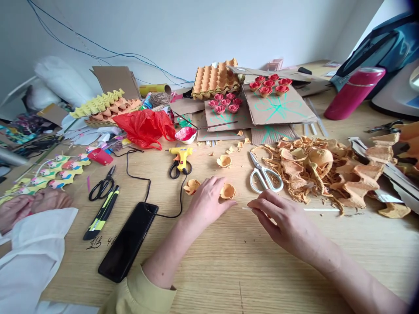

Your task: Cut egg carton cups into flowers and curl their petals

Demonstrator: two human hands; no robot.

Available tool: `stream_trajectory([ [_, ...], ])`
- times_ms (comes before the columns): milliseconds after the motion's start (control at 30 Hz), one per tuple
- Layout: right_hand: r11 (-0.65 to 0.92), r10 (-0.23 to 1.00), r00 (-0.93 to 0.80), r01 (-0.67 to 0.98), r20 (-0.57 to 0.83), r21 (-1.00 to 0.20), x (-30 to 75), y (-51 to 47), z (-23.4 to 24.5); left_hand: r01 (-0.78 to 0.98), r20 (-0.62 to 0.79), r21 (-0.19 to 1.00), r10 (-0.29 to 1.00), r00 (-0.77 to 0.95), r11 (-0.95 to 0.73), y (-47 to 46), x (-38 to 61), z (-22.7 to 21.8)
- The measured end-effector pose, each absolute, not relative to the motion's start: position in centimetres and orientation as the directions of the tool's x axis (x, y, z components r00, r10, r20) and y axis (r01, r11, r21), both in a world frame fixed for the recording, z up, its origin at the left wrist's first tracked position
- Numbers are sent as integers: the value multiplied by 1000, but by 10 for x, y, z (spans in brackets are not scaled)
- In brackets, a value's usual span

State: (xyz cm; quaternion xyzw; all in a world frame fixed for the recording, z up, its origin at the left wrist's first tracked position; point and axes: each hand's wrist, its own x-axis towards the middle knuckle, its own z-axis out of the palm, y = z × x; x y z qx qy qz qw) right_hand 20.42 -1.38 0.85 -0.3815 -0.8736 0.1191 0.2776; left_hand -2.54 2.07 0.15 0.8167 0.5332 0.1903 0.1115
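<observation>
My left hand [207, 198] rests palm down on the table, thumb stretched away from the fingers. Just past its fingertips sits a small cup-shaped flower of tan egg-carton pulp [228, 191]; whether they touch it I cannot tell. Another pulp flower [191, 187] lies to the left of that hand, and a third [224, 162] stands farther back. Between thumb and fingers, my right hand [281, 218] pinches a thin whitish glue stick [322, 210], which pokes out on both sides. White-handled scissors [265, 174] lie just beyond the right hand.
A yellow glue gun [180, 158], black phone [128, 242], utility knife [102, 213] and black scissors [102, 184] lie to the left. At right is a pile of carton scraps [304, 168]. Red flowers stand on cardboard [281, 104] behind. A co-worker's hands [36, 205] are at far left.
</observation>
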Motion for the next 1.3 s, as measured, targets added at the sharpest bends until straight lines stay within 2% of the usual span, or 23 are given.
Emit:
stream_trajectory([
  [367,668,743,-561,591,365,-452,205,-12,3,811,186,452,929,321,-371,18,-28,6],
  [733,666,745,-563,593,359,-452,205,-13,1,788,203,442,904,377,-428,20,-31,2],
  [1167,659,752,-549,597,365,-457,205,-12,2,767,328,437,877,352,-471,18,-25,7],
  [1300,631,775,-491,599,397,-493,204,-12,5,743,369,459,865,339,-487,16,-23,13],
])
